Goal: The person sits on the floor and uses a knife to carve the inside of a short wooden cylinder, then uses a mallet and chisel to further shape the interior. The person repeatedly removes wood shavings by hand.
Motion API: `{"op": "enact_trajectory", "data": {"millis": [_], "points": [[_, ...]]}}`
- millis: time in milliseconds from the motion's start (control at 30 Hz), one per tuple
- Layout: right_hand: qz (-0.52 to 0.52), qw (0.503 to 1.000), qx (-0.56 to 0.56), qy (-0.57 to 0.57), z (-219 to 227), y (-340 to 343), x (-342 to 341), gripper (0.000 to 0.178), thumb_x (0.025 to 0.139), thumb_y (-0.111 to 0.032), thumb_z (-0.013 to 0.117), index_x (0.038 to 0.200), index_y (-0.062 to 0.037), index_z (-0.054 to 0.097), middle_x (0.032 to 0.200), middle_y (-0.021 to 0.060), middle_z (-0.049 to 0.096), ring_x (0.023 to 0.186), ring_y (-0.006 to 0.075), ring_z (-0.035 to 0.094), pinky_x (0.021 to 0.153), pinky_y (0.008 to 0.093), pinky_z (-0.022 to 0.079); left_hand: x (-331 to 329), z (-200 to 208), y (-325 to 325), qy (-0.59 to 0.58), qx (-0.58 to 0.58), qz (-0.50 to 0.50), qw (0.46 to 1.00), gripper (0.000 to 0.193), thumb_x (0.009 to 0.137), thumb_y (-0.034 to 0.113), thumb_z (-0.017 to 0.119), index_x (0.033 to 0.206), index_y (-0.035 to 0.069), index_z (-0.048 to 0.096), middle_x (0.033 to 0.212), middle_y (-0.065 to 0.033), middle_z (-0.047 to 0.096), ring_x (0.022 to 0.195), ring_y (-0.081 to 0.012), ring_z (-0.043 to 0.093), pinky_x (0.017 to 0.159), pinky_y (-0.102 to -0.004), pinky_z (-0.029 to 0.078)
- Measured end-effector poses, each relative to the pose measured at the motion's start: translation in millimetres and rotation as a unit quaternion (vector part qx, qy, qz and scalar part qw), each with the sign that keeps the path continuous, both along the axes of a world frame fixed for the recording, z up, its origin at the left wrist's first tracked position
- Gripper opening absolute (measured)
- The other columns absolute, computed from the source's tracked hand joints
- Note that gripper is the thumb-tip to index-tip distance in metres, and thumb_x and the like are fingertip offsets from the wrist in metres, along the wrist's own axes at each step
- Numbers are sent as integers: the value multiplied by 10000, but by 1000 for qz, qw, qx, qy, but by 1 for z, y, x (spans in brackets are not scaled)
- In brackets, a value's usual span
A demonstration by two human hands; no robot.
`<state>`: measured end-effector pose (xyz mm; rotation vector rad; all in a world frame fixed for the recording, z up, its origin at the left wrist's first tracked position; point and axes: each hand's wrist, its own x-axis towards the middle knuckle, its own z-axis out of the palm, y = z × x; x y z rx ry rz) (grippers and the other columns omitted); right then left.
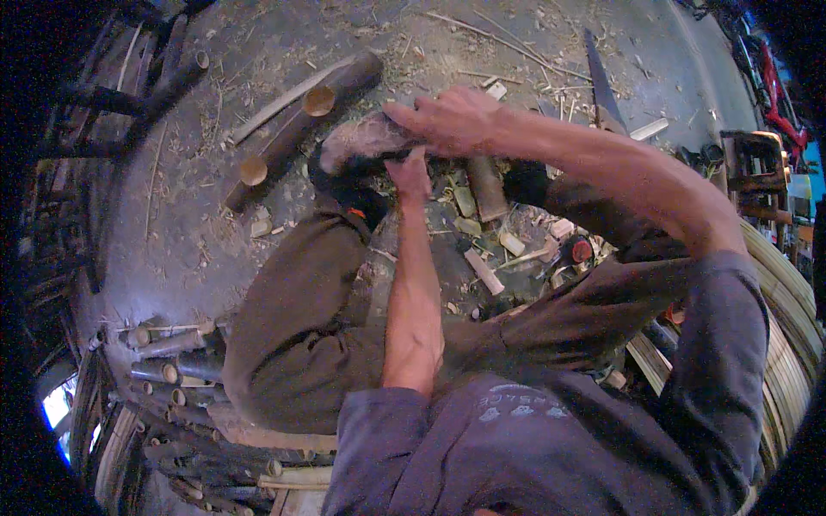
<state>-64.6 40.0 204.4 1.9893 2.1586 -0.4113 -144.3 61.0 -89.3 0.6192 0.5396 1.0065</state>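
My left hand (411,176) is closed in front of my bent left leg, beside a pinkish-grey, rounded shape (366,142) that may be a foot or shoe. What the fingers hold is hidden. Just above and to the right, my right hand (456,120) curls down over a dark thing, its fingertips reaching the rounded shape. That dark thing lies mostly beneath both hands, and I cannot make out its kind. A short brown block (487,191) sits on the floor right of the left hand, among cut wood scraps (465,201).
A dark bamboo-like pole (284,138) with two pale round cuts lies far left. A handsaw (602,82) rests far right. Shavings litter the floor. Stacked dark tubes (176,396) stand near left; long pale strips (783,370) curve along the right. A red-ended object (578,250) lies by my right leg.
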Motion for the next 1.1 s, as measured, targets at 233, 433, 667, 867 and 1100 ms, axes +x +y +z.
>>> {"op": "enact_trajectory", "data": {"millis": [233, 433, 667, 867, 1100], "points": [[67, 889, 379, 247, 65, 64, -63, 629, 795, -272, 643, 1341, -104, 379, 880, 142, 637, 701, 348, 636, 580, 430, 519, -1, 5, -1, -135, -62, 13, 989, 732, 739, -57, 697, 1364, 38, 328, 1377, -95, 396, 1237, -235, 405, 1025, -395, 371], [103, 993, 62, -12, -15, 19, -11, 635, 753, -286, 674, 1307, -141, 399, 855, 116, 624, 731, 333, 637, 598, 438, 517, 1, 8, 1, 97, -8, 49, 994, 710, 793, 14, 656, 1385, 72, 270, 1380, -86, 381, 1229, -236, 414, 1010, -412, 394], [121, 907, 341, 216, 33, 66, -51, 632, 742, -239, 690, 1288, -119, 394, 877, 141, 616, 800, 357, 621, 658, 444, 510, -1, 57, -10, 60, -47, 10, 997, 608, 765, -8, 690, 1280, 79, 379, 1254, -77, 482, 1054, -206, 538, 890, -405, 482], [83, 996, 43, -1, -26, 4, 0, 611, 766, -242, 659, 1293, -107, 382, 879, 156, 629, 818, 345, 632, 676, 434, 513, 9, 0, -7, 71, 6, 55, 996, 749, 773, 20, 694, 1388, 89, 272, 1325, -93, 433, 1122, -241, 514, 900, -445, 476], [103, 869, 430, 223, 49, 69, -51, 658, 746, -274, 681, 1298, -83, 378, 874, 154, 619, 788, 376, 616, 686, 459, 501, 5, 39, -18, 100, -143, -38, 984, 551, 828, 70, 651, 1310, 58, 386, 1303, -85, 477, 1157, -291, 488, 964, -495, 391]]}}
